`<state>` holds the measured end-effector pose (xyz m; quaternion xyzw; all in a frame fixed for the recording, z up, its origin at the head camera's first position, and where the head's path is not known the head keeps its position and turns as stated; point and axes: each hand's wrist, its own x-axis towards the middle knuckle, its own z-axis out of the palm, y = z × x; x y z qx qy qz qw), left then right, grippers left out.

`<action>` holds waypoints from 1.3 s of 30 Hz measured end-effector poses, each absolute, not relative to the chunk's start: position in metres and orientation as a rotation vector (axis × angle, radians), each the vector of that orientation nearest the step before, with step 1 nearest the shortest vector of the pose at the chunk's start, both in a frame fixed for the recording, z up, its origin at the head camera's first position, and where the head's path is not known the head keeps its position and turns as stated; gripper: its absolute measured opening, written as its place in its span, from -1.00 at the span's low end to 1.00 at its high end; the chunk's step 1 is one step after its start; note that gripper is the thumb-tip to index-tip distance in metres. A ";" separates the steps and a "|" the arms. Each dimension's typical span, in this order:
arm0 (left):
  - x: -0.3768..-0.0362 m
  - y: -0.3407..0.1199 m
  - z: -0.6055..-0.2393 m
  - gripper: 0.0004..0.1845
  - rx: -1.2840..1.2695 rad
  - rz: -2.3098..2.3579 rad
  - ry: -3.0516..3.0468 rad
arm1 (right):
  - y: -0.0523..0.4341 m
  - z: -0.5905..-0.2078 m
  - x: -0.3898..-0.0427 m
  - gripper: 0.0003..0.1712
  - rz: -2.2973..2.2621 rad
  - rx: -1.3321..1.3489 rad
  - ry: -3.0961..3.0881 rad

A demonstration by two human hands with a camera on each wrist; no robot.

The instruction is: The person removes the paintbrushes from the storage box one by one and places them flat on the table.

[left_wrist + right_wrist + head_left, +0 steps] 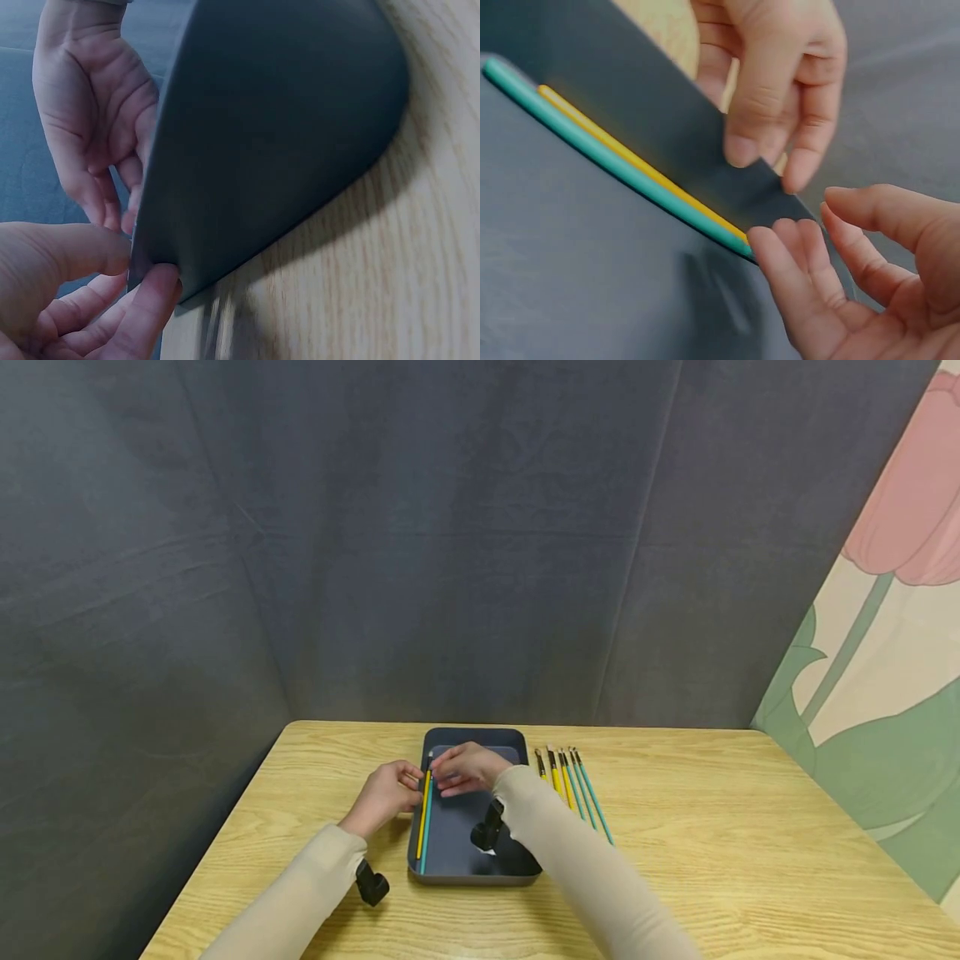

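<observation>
A dark grey rectangular tray (474, 880) stands on the table. Along its left wall lie a yellow-handled paintbrush (423, 823) and a teal-handled paintbrush (427, 833), side by side. My left hand (388, 795) grips that left wall, thumb over the rim on the inside and fingers outside, as the right wrist view shows. Inside the tray, my right hand (467, 768) has its fingertips (763, 241) at the far ends of the two brushes, which they partly hide. Its fingers are relaxed, and the thumb stands apart from them near the rim.
Several paintbrushes (556, 772) with yellow and teal handles lie in a row right of the tray, partly behind the right sleeve (592, 868). A dark grey curtain (450, 543) hangs behind the wooden table (712, 827). A flower-patterned surface (885, 693) borders the right side.
</observation>
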<state>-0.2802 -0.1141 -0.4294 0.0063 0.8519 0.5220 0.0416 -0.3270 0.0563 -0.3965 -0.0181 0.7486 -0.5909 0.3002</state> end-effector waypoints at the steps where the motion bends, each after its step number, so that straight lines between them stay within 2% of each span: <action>1: -0.280 -0.114 -0.429 -0.66 0.018 1.601 2.606 | 0.055 -0.397 -0.326 -0.78 -1.561 -0.043 1.990; 13: -0.279 -0.115 -0.428 -0.68 0.027 1.608 2.601 | 0.040 -0.418 -0.329 -0.86 -1.490 0.027 2.119; 19: -0.276 -0.115 -0.425 -0.70 0.072 1.606 2.605 | 0.035 -0.419 -0.326 -0.82 -1.465 0.033 2.185; 29: -0.278 -0.113 -0.427 -0.69 0.002 1.587 2.604 | 0.030 -0.418 -0.322 -0.70 -1.469 0.006 2.229; 39: -0.279 -0.114 -0.428 -0.67 0.025 1.600 2.601 | 0.022 -0.431 -0.335 -0.76 -1.382 0.029 2.362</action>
